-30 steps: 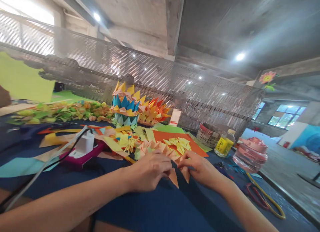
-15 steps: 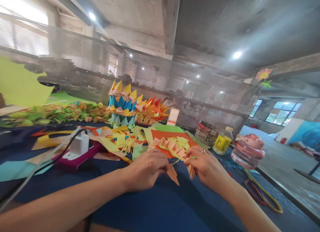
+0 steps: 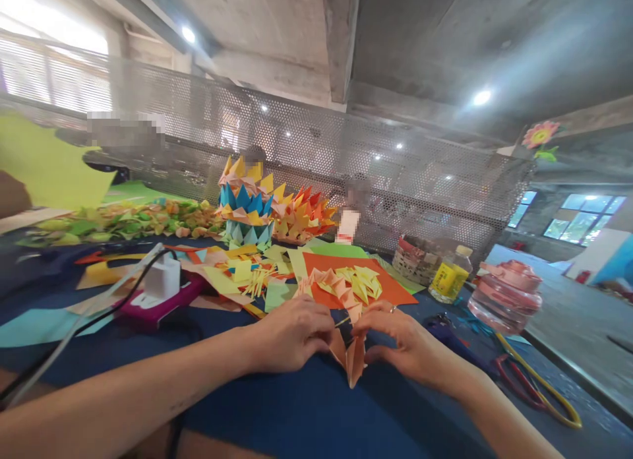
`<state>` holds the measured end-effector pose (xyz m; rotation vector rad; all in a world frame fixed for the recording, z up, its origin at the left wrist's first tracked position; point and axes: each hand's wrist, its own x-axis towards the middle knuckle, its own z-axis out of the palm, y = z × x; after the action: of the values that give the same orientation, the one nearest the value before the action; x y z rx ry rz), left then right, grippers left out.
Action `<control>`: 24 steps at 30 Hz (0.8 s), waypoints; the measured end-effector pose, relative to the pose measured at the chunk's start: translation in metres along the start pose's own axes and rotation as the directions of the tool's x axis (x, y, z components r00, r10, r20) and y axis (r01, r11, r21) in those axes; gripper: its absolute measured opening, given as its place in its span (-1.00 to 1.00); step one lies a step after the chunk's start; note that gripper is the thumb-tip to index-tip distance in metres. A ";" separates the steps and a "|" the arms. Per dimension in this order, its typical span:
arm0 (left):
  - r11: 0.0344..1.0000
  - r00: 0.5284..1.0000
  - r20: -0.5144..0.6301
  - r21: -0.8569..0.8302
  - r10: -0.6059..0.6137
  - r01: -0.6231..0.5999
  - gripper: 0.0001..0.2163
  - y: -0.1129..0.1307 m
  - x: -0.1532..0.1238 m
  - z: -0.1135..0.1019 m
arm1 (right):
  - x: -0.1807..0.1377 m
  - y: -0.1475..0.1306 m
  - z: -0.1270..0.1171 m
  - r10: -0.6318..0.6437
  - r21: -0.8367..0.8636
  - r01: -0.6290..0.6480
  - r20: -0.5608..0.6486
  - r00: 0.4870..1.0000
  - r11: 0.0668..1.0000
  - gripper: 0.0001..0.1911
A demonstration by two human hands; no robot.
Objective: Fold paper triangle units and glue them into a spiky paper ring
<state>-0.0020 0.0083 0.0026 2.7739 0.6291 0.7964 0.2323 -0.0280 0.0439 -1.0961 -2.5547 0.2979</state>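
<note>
My left hand [image 3: 299,330] pinches a peach folded-paper piece [image 3: 337,347] between thumb and fingers. My right hand [image 3: 403,339] has its thumb and fingertips on another peach folded piece [image 3: 354,360], pressed up against the first. Both pieces are pointed, with their tips toward me. Behind them, a zigzag chain of peach folded paper [image 3: 330,281] curves away from my right fingers. It lies partly on orange paper [image 3: 395,284], next to a pile of yellow folded pieces [image 3: 363,284]. How the two held pieces join is hidden by my fingers.
A purple power strip [image 3: 163,304] with a white plug [image 3: 162,277] and cables lies left. Farther back stand spiky paper crowns [image 3: 247,208] and a heap of green folded pieces [image 3: 133,221]. On the right are a yellow-labelled bottle [image 3: 449,277], a pink water jug [image 3: 507,297] and scissors [image 3: 539,386].
My right hand has moved in toward my left. The two peach pieces, apart before, now meet between my hands. The view has shifted slightly.
</note>
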 end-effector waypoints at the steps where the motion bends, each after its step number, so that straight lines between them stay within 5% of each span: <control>1: 1.000 1.000 0.014 -0.010 0.000 0.000 -0.92 0.000 0.000 0.000 | 0.000 0.000 0.001 0.003 0.013 -0.003 0.008 1.000 1.000 -0.74; 10: 0.998 1.000 -0.007 0.053 0.014 -0.013 -0.91 -0.004 0.000 0.001 | 0.003 0.005 0.007 -0.019 -0.013 0.020 0.070 0.997 1.000 -0.79; 18: 0.994 0.999 -0.038 0.112 -0.013 0.017 -0.91 0.000 0.000 -0.003 | 0.003 0.011 0.014 -0.003 -0.058 0.003 0.002 1.000 0.998 -0.93; 24: 0.999 0.998 -0.058 0.028 -0.036 0.037 -0.89 0.002 0.000 -0.006 | 0.003 0.006 0.013 0.142 -0.126 -0.155 -0.104 0.984 0.980 -0.83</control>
<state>-0.0047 0.0070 0.0087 2.7661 0.7054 0.8682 0.2289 -0.0226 0.0304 -1.3215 -2.4437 0.1095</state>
